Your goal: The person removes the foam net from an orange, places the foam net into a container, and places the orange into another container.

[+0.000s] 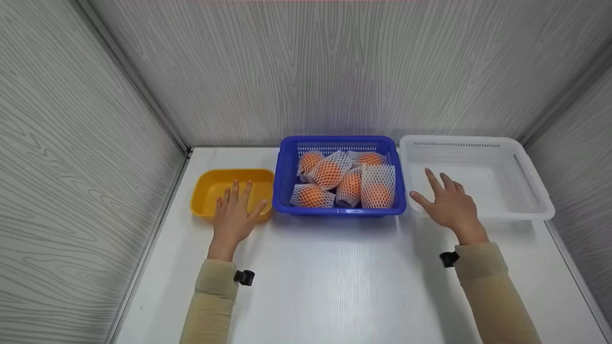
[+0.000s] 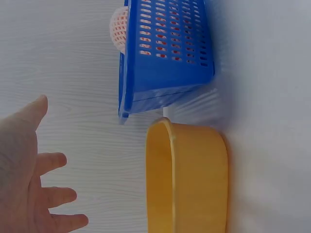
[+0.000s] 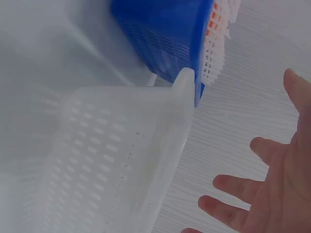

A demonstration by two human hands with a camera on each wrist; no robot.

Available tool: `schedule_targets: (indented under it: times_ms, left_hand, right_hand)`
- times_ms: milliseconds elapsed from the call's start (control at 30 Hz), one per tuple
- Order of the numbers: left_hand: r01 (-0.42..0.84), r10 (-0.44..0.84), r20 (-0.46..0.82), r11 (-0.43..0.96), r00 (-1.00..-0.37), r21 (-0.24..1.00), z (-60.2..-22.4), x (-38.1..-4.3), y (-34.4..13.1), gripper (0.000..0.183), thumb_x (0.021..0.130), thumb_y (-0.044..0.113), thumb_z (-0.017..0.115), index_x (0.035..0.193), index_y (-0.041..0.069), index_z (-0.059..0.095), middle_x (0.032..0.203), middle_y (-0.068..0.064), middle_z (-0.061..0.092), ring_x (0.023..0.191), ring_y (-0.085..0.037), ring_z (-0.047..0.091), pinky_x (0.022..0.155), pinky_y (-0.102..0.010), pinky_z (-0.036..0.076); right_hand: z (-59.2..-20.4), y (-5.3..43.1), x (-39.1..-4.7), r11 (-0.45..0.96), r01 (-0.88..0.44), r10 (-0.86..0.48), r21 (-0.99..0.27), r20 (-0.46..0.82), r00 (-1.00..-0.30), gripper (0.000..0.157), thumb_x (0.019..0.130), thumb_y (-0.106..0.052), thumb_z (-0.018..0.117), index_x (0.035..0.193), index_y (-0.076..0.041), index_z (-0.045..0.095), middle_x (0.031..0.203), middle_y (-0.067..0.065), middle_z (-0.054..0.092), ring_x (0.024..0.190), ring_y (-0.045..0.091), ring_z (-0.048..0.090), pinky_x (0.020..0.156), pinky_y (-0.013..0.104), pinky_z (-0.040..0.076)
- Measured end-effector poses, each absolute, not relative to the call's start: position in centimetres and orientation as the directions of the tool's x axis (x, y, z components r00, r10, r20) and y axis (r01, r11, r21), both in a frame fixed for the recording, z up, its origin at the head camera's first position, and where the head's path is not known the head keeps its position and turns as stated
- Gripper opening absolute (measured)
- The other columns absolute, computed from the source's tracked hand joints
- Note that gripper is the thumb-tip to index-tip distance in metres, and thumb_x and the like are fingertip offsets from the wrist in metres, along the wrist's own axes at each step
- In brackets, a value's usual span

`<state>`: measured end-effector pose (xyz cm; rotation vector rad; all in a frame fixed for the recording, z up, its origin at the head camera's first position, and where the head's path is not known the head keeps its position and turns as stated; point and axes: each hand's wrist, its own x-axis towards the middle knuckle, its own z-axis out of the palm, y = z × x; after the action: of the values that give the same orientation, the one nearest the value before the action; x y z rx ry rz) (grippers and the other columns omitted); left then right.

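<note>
My left hand (image 1: 233, 217) hovers with spread fingers over the front of a yellow tub (image 1: 205, 188); the left wrist view shows a gap between the fingers and the tub. Above the left front part of a white plastic basket (image 1: 523, 215), my right hand (image 1: 450, 206) is held with its fingers apart, holding nothing. Between the hands stands a blue basket (image 1: 339, 211). In it lie several orange round fruits in white foam nets, among them a fruit (image 1: 328, 173) at the back and another fruit (image 1: 377, 195) at the front right.
All three containers stand in a row on a white tabletop (image 1: 325, 286), near the grey wood-grain back wall (image 1: 306, 71). Side panels close in the left and right. The blue basket sits close against both neighbours. Small black devices are worn at both wrists.
</note>
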<state>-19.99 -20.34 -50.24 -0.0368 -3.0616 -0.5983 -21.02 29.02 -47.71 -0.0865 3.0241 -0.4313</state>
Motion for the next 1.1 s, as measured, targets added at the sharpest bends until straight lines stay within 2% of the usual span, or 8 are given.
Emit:
schedule_targets:
  times_ms: [233,433,567,667,800,933,1100]
  left_hand:
    - [0.047,0.03,0.048,0.906,-0.998,0.42,-49.4,-19.7,-18.9,0.073,0.098,0.057,0.045,0.156,0.015,0.028,0.159,-0.02,0.022,0.141,-0.043,0.027,0.116,-0.056,0.012]
    - [0.043,0.001,0.079,0.841,-0.997,0.54,-49.6,-19.9,-17.6,0.07,0.098,0.052,0.051,0.153,0.012,0.034,0.154,-0.019,0.034,0.135,-0.04,0.039,0.109,-0.055,0.031]
    - [0.051,-0.015,0.102,0.787,-0.995,0.615,-50.2,-20.3,-16.8,0.067,0.098,0.047,0.056,0.15,0.008,0.039,0.148,-0.02,0.041,0.131,-0.039,0.044,0.106,-0.055,0.036]
    - [0.038,-0.035,0.095,0.74,-0.995,0.672,-50.9,-20.5,-16.3,0.065,0.097,0.04,0.06,0.148,0.004,0.041,0.144,-0.022,0.045,0.123,-0.037,0.052,0.101,-0.053,0.043]
    - [0.02,-0.069,0.09,0.676,-0.994,0.736,-51.8,-21.0,-15.8,0.06,0.096,0.031,0.064,0.144,0.001,0.045,0.136,-0.023,0.052,0.106,-0.032,0.061,0.088,-0.045,0.053]
    - [0.001,-0.116,0.098,0.642,-0.988,0.767,-52.7,-21.5,-15.5,0.053,0.094,0.023,0.067,0.139,-0.001,0.051,0.126,-0.024,0.058,0.094,-0.029,0.066,0.078,-0.04,0.057]
    - [-0.05,-0.168,0.068,0.609,-0.983,0.792,-53.4,-21.8,-15.3,0.047,0.093,0.019,0.069,0.133,-0.003,0.056,0.117,-0.022,0.062,0.092,-0.029,0.066,0.077,-0.04,0.057]
  right_hand:
    - [-46.4,27.7,-21.2,0.946,-0.058,-0.095,-0.32,-0.102,-0.99,0.092,0.092,-0.075,0.031,0.159,-0.014,0.012,0.153,0.032,0.022,0.134,0.056,0.024,0.095,0.074,0.03]
    - [-45.7,26.2,-21.9,0.934,-0.068,-0.12,-0.35,-0.129,-0.984,0.093,0.091,-0.075,0.033,0.158,-0.014,0.013,0.15,0.033,0.026,0.132,0.054,0.029,0.092,0.074,0.034]
    - [-45.5,25.1,-22.4,0.927,-0.066,-0.131,-0.369,-0.155,-0.979,0.094,0.092,-0.074,0.036,0.158,-0.013,0.013,0.149,0.034,0.028,0.13,0.055,0.033,0.092,0.074,0.034]
    - [-45.5,24.3,-22.9,0.921,-0.075,-0.15,-0.381,-0.172,-0.974,0.093,0.092,-0.073,0.038,0.158,-0.011,0.014,0.148,0.034,0.03,0.128,0.055,0.037,0.093,0.072,0.035]
    - [-45.6,23.4,-23.5,0.901,-0.092,-0.182,-0.424,-0.178,-0.967,0.092,0.093,-0.07,0.04,0.158,-0.01,0.015,0.146,0.035,0.032,0.126,0.054,0.041,0.094,0.07,0.037]
    - [-45.8,22.6,-24.1,0.877,-0.097,-0.203,-0.471,-0.18,-0.963,0.089,0.095,-0.066,0.044,0.157,-0.009,0.017,0.146,0.035,0.034,0.126,0.053,0.042,0.097,0.069,0.035]
    - [-45.9,21.7,-24.9,0.864,-0.05,-0.167,-0.501,-0.192,-0.967,0.084,0.096,-0.058,0.05,0.155,-0.007,0.021,0.146,0.033,0.035,0.13,0.051,0.038,0.101,0.068,0.032]
